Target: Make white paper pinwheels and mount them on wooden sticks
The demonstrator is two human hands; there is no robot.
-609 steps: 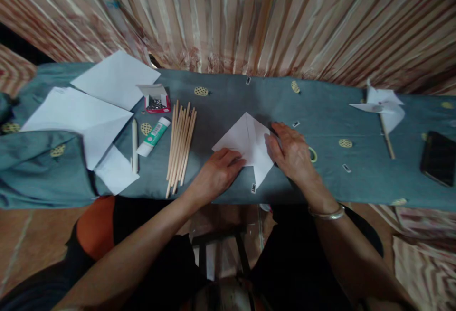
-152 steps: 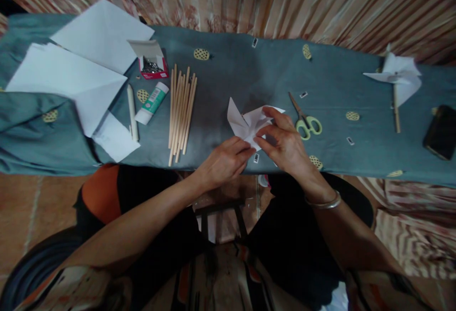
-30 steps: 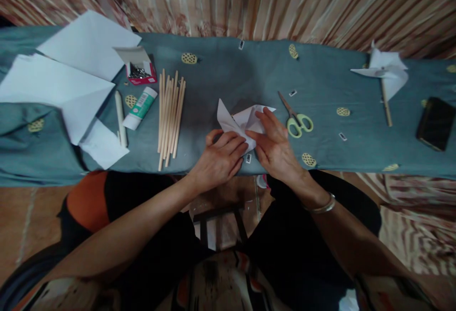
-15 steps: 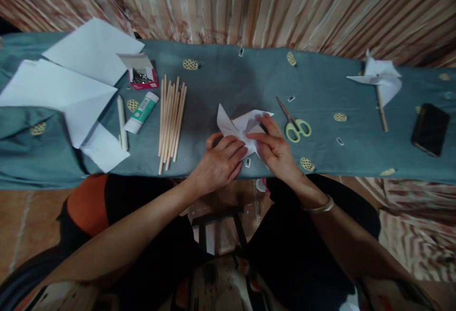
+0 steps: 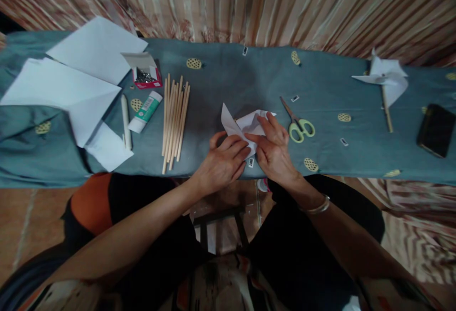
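Note:
A white paper pinwheel, its blades partly folded, lies at the near edge of the cloth-covered table. My left hand is closed on its left and lower side, fingers pressed over the paper. From the right, my right hand grips the paper, its index finger pushing at the centre and other fingers on the right blade. Both hands cover the lower part of the pinwheel. To the right of my right hand lie scissors with light green handles. A bundle of wooden sticks rests left of my left hand.
On the left are white paper sheets, a glue stick, a white pen-like stick and a red box of small metal pieces. A finished-looking pinwheel on a stick and a dark phone lie at the right.
My right hand has turned slightly inward, its index finger pressing nearer the pinwheel's centre. My left hand keeps its hold. The whole view has shifted a little.

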